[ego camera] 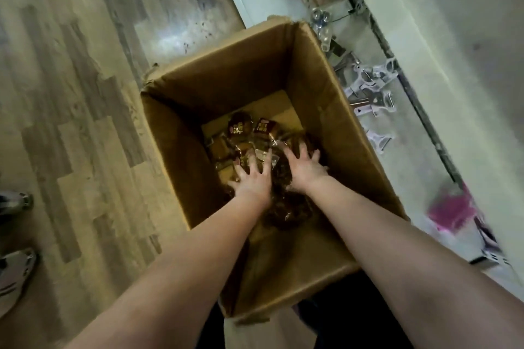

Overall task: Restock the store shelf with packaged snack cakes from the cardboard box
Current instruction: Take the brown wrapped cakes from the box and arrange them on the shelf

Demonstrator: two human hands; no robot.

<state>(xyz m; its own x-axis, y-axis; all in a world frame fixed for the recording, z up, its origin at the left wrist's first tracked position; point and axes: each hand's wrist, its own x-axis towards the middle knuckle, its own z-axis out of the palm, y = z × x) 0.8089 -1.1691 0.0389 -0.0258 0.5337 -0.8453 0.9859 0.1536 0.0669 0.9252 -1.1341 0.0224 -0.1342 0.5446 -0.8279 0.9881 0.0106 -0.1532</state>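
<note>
A large open cardboard box (334, 110) stands on the floor below me. At its bottom lies a heap of snack cakes (241, 129) in clear wrappers with dark red labels. Both my arms reach deep into the box. My left hand (252, 176) lies on the packs with its fingers spread. Beside it, my right hand (304, 168) rests on more packs with fingers spread and slightly bent. Whether either hand grips a pack cannot be told; the packs under my palms are hidden.
A white shelf base (255, 5) runs along the right, with hanging kitchen tools and peelers (374, 79) and a pink item (450, 211) on it. Wood-look floor (71, 93) lies to the left. Two shoes (14, 272) show at the left edge.
</note>
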